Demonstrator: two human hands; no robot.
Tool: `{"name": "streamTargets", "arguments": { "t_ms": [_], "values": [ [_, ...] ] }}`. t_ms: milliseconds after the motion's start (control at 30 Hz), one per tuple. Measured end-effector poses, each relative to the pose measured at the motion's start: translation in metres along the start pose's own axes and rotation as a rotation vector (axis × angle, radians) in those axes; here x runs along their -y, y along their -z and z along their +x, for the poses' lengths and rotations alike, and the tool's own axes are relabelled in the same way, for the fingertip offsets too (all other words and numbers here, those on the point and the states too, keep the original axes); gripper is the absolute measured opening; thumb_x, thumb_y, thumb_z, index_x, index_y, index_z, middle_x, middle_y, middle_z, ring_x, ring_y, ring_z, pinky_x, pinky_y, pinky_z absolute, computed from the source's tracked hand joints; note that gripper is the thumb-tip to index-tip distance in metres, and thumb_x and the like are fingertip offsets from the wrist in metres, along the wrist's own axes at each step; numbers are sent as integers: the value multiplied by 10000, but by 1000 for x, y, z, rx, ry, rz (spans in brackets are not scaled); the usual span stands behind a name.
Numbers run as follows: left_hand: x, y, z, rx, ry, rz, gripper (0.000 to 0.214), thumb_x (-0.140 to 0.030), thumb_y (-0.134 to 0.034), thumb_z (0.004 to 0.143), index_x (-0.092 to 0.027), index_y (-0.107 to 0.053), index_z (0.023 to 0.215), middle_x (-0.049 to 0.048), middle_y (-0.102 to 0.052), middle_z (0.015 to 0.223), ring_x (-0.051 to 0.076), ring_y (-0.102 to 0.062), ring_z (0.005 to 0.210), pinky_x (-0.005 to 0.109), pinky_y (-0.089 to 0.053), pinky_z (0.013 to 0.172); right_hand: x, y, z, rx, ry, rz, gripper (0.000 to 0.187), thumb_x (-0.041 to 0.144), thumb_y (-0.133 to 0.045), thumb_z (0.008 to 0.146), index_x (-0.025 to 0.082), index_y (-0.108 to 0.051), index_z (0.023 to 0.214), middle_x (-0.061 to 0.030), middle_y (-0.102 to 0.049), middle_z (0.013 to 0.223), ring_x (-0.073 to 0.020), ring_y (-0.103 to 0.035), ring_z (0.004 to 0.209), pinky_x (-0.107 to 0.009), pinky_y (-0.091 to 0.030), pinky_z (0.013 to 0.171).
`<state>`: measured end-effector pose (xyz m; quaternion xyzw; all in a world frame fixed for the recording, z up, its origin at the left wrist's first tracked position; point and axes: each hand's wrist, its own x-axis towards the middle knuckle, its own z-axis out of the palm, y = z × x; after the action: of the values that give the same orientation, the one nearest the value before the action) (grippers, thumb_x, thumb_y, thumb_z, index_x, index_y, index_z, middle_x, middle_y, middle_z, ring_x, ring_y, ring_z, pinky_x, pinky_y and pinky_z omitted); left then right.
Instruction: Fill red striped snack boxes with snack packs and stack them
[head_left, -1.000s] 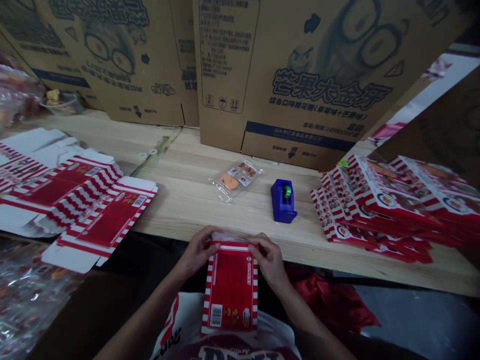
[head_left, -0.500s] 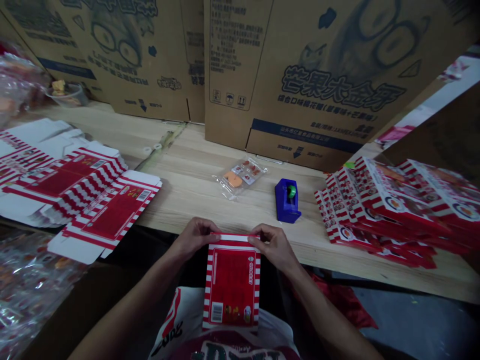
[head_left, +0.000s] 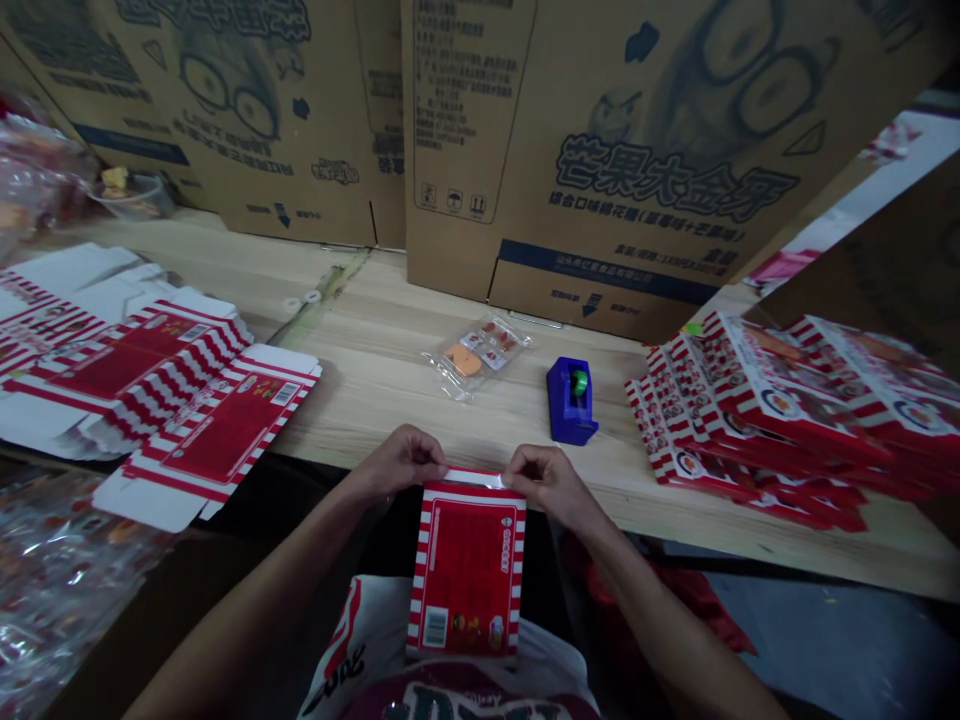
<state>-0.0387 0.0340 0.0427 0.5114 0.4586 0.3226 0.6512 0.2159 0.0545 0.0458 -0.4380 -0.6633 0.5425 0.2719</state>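
A red and white striped box (head_left: 471, 570) rests against my lap below the table's front edge, its barcode side facing up. At its far left corner, my left hand (head_left: 407, 462) is closed with thumb and fingertips on the box's end. My right hand (head_left: 546, 480) pinches the far right corner in the same way. A narrow dark gap shows between the end flap and the printed panel. Beyond my hands on the table lies a clear packet (head_left: 478, 357) holding an orange piece and small printed cards. To its right stands a blue tape dispenser (head_left: 571, 402) with green tape.
Flat striped cartons (head_left: 217, 430) are stacked at left, above plastic-wrapped packets (head_left: 67, 590). Filled striped boxes (head_left: 780, 410) are piled on the right. Large brown cardboard boxes (head_left: 600, 180) line the table's back. A clear tub (head_left: 135, 195) stands at the far left.
A gap has opened between the flap and the panel at the box's far end. My left hand has shifted slightly right, and its fingers are more curled.
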Motion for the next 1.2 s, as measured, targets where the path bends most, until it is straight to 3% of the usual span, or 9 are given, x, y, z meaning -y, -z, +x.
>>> {"name": "streamTargets", "arguments": {
  "t_ms": [167, 267, 433, 533, 633, 700, 800, 900, 1200],
  "values": [
    [-2, -3, -15, -28, -263, 287, 219, -296, -626, 839, -144, -702, 701, 47, -660, 710, 136, -588, 659, 237, -446, 630, -1, -5, -18, -106, 210, -136, 175, 276, -621, 836, 184, -621, 687, -25, -646, 702, -158, -595, 669, -272, -461, 648],
    [9, -12, -22, -37, -337, 284, 146, -301, -653, 829, -174, -725, 831, 85, -700, 901, 185, -642, 821, 276, -482, 735, -11, -19, -32, -212, 315, -170, 105, 262, -642, 837, 205, -641, 748, -48, -677, 779, -190, -629, 745, -312, -492, 711],
    [43, -33, -21, -277, -312, 114, 153, -317, -654, 825, -173, -690, 785, 86, -708, 911, 205, -650, 854, 301, -478, 784, -31, -39, -43, -364, 226, -87, 106, 252, -592, 862, 212, -650, 784, -56, -690, 843, -195, -647, 819, -322, -513, 763],
    [60, -38, -19, -391, -282, -7, 171, -306, -663, 824, -175, -648, 714, 49, -685, 838, 188, -631, 837, 275, -453, 771, -39, -18, -31, -449, 165, -8, 141, 300, -618, 829, 199, -662, 917, -74, -687, 952, -197, -645, 884, -310, -525, 758],
    [66, -39, -15, -426, -260, -159, 161, -297, -702, 794, -179, -640, 703, 18, -639, 805, 170, -604, 829, 253, -439, 758, -47, 29, -8, -862, 149, -73, 264, 377, -630, 780, 176, -653, 950, -94, -642, 1009, -200, -600, 896, -303, -507, 702],
    [64, -42, -11, -434, -264, -222, 135, -298, -725, 771, -183, -667, 730, 15, -627, 827, 166, -590, 830, 252, -439, 759, -54, 61, 9, -1007, 87, -92, 307, 430, -640, 730, 159, -663, 872, -81, -636, 929, -191, -571, 809, -291, -476, 647],
    [59, -50, -5, -442, -271, -219, 140, -321, -737, 750, -185, -708, 765, 24, -623, 840, 172, -580, 824, 258, -443, 747, -65, 86, 31, -950, -2, -18, 325, 479, -663, 651, 154, -656, 659, -28, -611, 666, -169, -532, 637, -276, -427, 570],
    [56, -57, -4, -448, -257, -176, 158, -343, -729, 752, -188, -710, 776, 32, -626, 856, 181, -578, 822, 265, -447, 735, -73, 85, 44, -946, -10, 59, 341, 499, -682, 607, 161, -643, 590, -2, -571, 553, -155, -500, 557, -273, -400, 533],
    [52, -56, -7, -488, -162, -226, 227, -327, -780, 677, -168, -618, 687, 48, -658, 921, 190, -606, 836, 280, -479, 741, -81, 49, 22, -1091, 29, 286, 375, 534, -681, 647, 165, -649, 708, -71, -625, 893, -173, -586, 748, -324, -500, 658]
  ]
}}
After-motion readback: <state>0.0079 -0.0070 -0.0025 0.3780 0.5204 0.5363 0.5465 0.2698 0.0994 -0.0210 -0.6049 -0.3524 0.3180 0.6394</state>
